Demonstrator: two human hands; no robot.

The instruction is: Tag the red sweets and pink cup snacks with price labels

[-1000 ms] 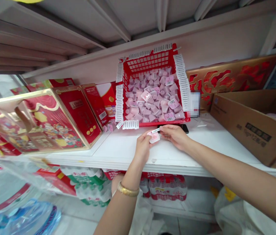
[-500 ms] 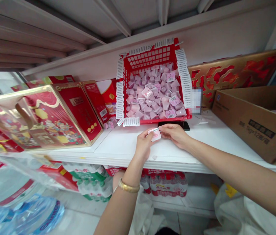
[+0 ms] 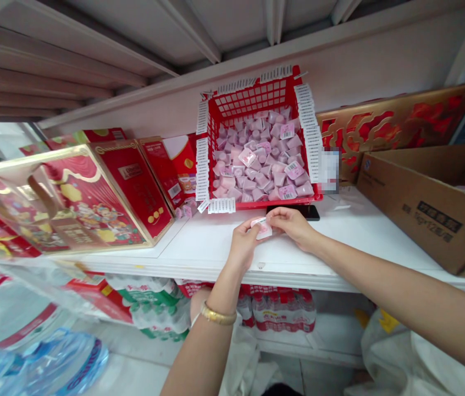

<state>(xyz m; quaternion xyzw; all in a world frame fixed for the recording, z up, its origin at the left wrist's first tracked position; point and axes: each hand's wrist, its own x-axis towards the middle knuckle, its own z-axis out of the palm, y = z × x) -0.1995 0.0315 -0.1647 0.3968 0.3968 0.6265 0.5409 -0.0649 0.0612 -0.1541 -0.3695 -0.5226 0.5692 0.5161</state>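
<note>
My left hand point(image 3: 244, 242) is closed around a small jelly cup point(image 3: 263, 232) with a pink and white lid, just above the white shelf. Along the lid's upper edge lies a narrow white sticker label point(image 3: 258, 220). The fingers of my right hand point(image 3: 290, 224) are pinched together at the right end of this label, against the cup's edge. Behind both hands stands a red plastic basket point(image 3: 253, 205), filled with many pale purple and pink jelly cups point(image 3: 257, 159). Rows of white printed sticker labels point(image 3: 307, 132) hang along its rim.
A black phone point(image 3: 310, 212) lies in front of the basket. To the right stands an open cardboard box point(image 3: 418, 212); to the left, red and gold gift boxes point(image 3: 127, 187). Bottled water packs point(image 3: 284, 313) sit below the shelf point(image 3: 199, 242). Another shelf point(image 3: 241, 27) hangs overhead.
My right fingers have moved slightly left and closer onto the label on the cup. The left hand has barely shifted, and the basket stays in place.
</note>
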